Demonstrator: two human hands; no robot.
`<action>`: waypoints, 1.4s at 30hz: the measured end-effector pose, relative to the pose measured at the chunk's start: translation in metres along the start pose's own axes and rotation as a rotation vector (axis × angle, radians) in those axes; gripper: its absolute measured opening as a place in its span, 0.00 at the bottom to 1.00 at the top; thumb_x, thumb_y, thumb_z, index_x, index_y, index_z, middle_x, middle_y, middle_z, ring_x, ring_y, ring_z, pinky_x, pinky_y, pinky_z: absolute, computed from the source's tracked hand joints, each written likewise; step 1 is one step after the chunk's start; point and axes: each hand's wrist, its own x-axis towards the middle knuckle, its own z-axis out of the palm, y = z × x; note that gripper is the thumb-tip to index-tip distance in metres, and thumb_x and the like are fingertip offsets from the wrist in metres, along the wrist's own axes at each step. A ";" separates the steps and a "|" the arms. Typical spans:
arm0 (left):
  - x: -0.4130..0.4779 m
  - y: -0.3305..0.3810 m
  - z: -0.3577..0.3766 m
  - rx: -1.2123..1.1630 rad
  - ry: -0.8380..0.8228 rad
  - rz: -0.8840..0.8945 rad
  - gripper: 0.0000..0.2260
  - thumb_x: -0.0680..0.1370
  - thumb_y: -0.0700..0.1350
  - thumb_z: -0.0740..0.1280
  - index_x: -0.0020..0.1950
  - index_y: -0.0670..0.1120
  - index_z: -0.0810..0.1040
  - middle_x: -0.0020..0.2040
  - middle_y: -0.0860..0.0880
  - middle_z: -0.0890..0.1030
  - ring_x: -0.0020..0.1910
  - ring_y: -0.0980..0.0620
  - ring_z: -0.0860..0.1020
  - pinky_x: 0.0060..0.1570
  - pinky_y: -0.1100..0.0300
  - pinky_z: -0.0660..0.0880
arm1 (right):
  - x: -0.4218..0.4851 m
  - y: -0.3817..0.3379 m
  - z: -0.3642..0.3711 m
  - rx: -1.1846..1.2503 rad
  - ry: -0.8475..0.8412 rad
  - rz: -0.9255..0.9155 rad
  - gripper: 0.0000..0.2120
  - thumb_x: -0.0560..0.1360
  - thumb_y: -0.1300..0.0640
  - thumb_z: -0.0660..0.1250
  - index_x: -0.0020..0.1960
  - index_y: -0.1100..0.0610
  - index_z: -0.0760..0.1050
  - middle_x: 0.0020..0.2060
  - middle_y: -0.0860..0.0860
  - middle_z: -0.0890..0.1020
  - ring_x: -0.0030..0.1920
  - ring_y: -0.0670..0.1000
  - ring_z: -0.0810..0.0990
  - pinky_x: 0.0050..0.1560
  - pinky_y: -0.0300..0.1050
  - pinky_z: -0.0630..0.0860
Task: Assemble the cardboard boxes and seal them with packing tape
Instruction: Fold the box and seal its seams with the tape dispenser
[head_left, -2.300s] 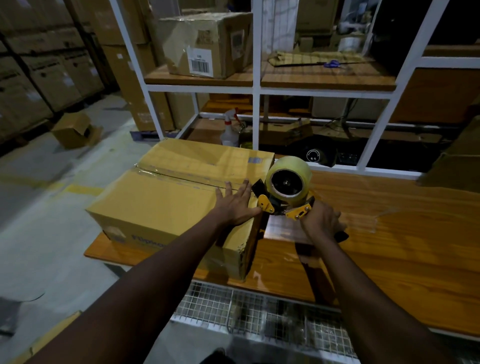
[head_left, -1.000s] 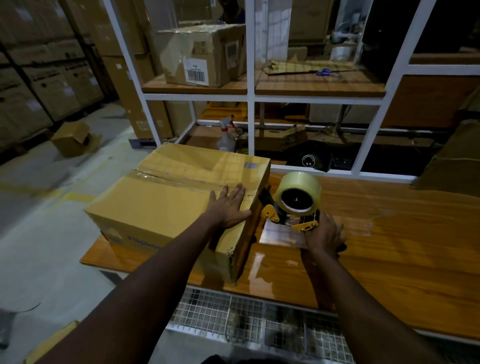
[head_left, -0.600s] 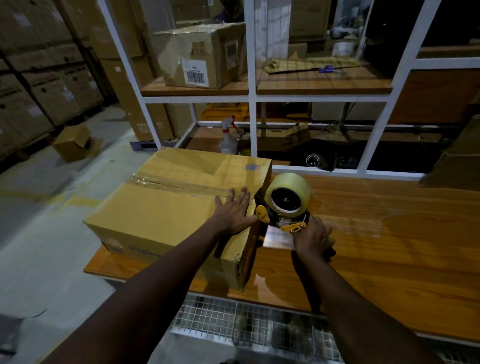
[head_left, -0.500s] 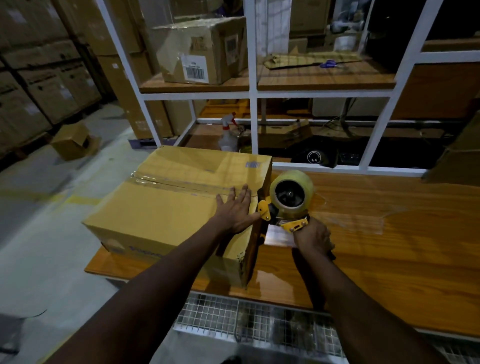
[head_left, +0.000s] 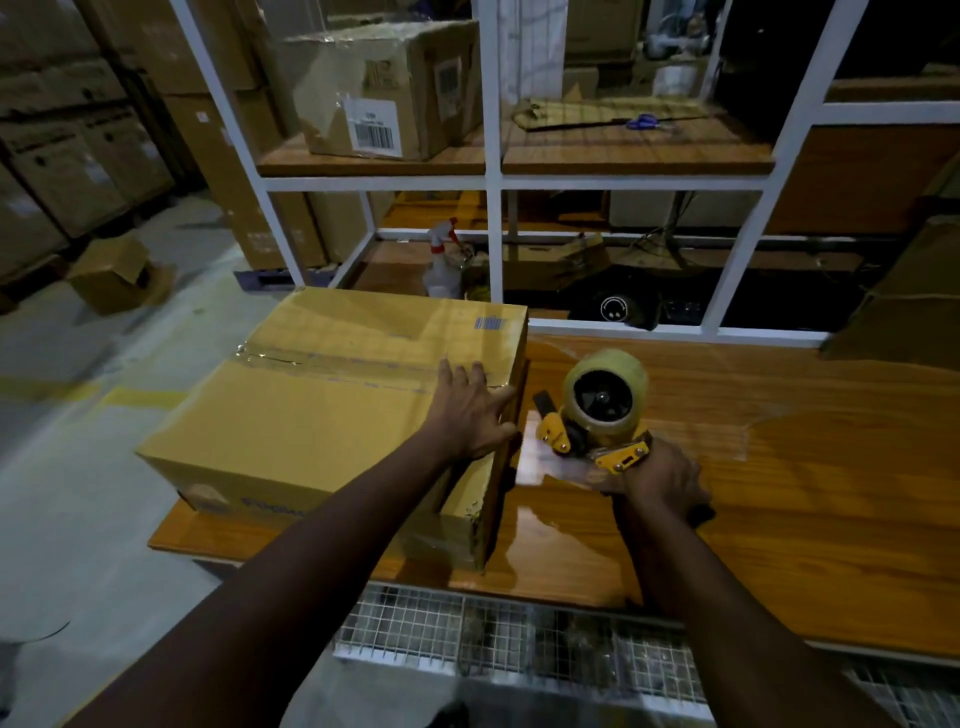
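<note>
On our bench the cardboard box is seam-taped (ends maybe not), left grip flat atop, right grip holding the tape dispenser.

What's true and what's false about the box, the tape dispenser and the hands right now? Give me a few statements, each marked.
1. The left hand lies flat on top of the cardboard box. True.
2. The right hand is empty. False: it grips the tape dispenser by its handle.
3. The tape dispenser sits on top of the box. False: it is to the right of the box, over the wooden table.
4. Clear tape runs along the box's top seam. True.
5. A spray bottle stands behind the box. True.
</note>
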 end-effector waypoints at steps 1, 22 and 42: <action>0.002 0.003 -0.006 0.053 -0.004 0.019 0.32 0.76 0.69 0.47 0.76 0.56 0.63 0.74 0.32 0.62 0.71 0.33 0.65 0.72 0.34 0.51 | 0.000 -0.003 -0.005 0.028 0.029 0.007 0.09 0.70 0.45 0.70 0.45 0.50 0.79 0.46 0.53 0.82 0.55 0.62 0.77 0.55 0.58 0.73; -0.015 -0.087 0.032 -0.236 -0.143 -0.068 0.30 0.84 0.58 0.45 0.81 0.46 0.41 0.80 0.39 0.41 0.80 0.40 0.43 0.76 0.41 0.48 | -0.038 -0.161 -0.053 0.057 0.206 -0.362 0.04 0.76 0.52 0.67 0.48 0.52 0.77 0.53 0.52 0.80 0.60 0.61 0.72 0.56 0.56 0.65; -0.092 -0.366 0.090 -0.170 -0.207 -0.174 0.30 0.82 0.65 0.43 0.81 0.55 0.39 0.81 0.53 0.38 0.80 0.44 0.41 0.75 0.37 0.47 | -0.130 -0.324 0.057 -0.029 0.256 -0.425 0.06 0.77 0.49 0.66 0.46 0.51 0.78 0.51 0.51 0.80 0.57 0.60 0.72 0.52 0.56 0.65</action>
